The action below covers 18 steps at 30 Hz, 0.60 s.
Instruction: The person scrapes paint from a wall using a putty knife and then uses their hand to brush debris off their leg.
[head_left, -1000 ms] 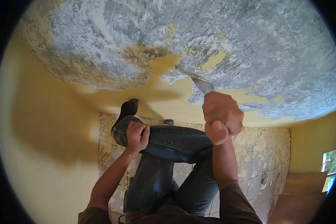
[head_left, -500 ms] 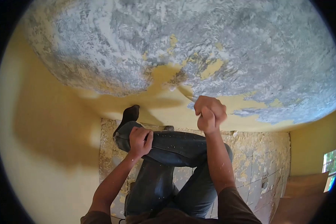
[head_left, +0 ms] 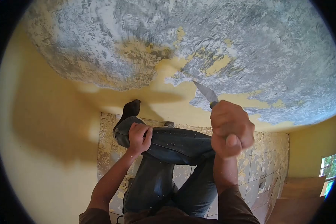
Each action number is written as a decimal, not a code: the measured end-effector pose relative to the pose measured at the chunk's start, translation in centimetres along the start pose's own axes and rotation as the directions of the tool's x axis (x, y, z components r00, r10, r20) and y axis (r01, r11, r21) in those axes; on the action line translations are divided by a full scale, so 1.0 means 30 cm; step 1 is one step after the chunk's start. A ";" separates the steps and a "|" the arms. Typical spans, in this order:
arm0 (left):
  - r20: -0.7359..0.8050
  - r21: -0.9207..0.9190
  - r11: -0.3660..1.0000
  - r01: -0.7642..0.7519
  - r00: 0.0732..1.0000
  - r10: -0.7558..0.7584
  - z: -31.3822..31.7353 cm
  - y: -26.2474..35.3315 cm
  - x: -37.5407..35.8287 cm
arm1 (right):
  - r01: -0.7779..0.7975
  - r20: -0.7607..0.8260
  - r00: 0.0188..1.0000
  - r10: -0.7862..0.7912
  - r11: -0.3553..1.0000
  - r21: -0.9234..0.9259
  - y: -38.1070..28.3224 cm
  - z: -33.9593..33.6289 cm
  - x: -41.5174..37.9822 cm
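My right hand (head_left: pixel 230 128) was clenched in a fist around the handle of a scraper (head_left: pixel 206 93), whose flat metal blade pointed up and to the left, its tip against the wall (head_left: pixel 37 123) where the yellow paint (head_left: pixel 168 93) met the bare grey patch (head_left: pixel 250 41). The grey patch spread wide above, rough and flecked with scraps of yellow. My left hand (head_left: pixel 139 137) was curled over my raised knee (head_left: pixel 127 128), fingers wrapped around the denim of my jeans (head_left: pixel 175 143), which were dusted with pale specks. My foot in a dark sock (head_left: pixel 130 109) rested against the wall. Below my legs the floor (head_left: pixel 265 156) was littered with paint flakes.
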<state>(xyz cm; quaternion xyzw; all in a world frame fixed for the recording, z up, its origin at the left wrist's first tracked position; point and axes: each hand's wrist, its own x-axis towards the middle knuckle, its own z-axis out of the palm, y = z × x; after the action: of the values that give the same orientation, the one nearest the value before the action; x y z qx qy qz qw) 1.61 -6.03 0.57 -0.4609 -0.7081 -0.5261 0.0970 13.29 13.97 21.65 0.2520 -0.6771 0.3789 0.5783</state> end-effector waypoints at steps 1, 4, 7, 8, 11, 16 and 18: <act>0.003 -0.001 1.000 0.002 1.000 -0.002 0.001 -0.003 0.001 | 0.029 0.022 0.999 -0.029 0.999 0.028 -0.009 0.002 0.006; 0.029 0.017 1.000 0.006 1.000 -0.007 -0.001 -0.004 0.003 | -0.095 0.009 0.995 0.098 0.986 -0.137 0.081 -0.035 -0.079; 0.017 0.033 0.999 -0.013 1.000 0.013 0.001 -0.002 -0.005 | -0.113 -0.055 0.993 0.108 0.990 -0.084 0.056 -0.059 -0.064; 0.006 0.020 1.000 -0.020 1.000 0.020 0.002 -0.005 0.002 | -0.096 -0.068 0.994 0.091 0.993 -0.071 0.044 -0.055 -0.047; -0.002 0.007 1.000 0.000 1.000 0.000 0.003 -0.007 -0.003 | -0.020 -0.022 1.000 0.022 0.997 0.073 -0.017 -0.028 0.009; 0.022 0.025 1.000 -0.001 1.000 0.000 0.004 -0.008 0.006 | -0.124 0.027 0.991 0.130 0.980 -0.158 0.086 -0.045 -0.074; -0.008 0.014 1.000 -0.023 1.000 0.023 0.007 -0.003 0.002 | -0.034 0.038 0.998 0.040 0.989 -0.142 0.070 -0.047 -0.057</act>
<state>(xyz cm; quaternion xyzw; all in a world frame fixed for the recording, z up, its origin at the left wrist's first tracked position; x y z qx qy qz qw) 1.58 -5.84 0.45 -0.4662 -0.7061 -0.5218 0.1092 12.85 16.17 19.59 0.2054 -0.7185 0.3354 0.5737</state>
